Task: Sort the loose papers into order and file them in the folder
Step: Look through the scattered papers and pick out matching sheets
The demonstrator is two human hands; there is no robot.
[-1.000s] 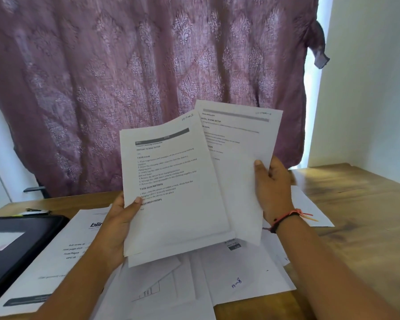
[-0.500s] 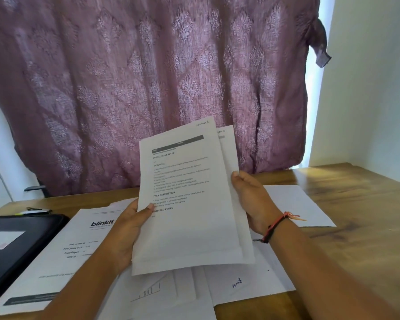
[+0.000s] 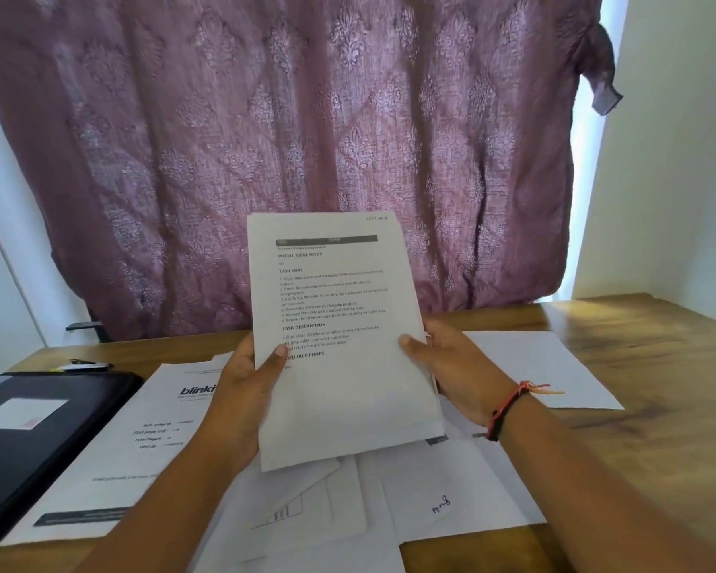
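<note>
I hold a small stack of printed papers [image 3: 340, 345] upright above the table. My left hand [image 3: 244, 390] grips its left edge, thumb on the front page. My right hand [image 3: 451, 366] grips the right edge, thumb on the front. The sheets sit squared one behind the other. Below them several loose papers [image 3: 443, 490] lie spread on the wooden table [image 3: 658, 407], among them a sheet with a "blinkit" heading [image 3: 141, 440]. A black folder [image 3: 38, 419] lies shut at the left edge.
A purple patterned curtain [image 3: 306, 138] hangs behind the table. A white wall [image 3: 678, 159] stands at the right. One white sheet [image 3: 546, 366] lies apart at the right. A small dark clip-like object [image 3: 83, 363] lies behind the folder.
My right hand has slid its sheet leftward behind the front page. The two fanned sheets now line up as one stack, held closer to the middle.
</note>
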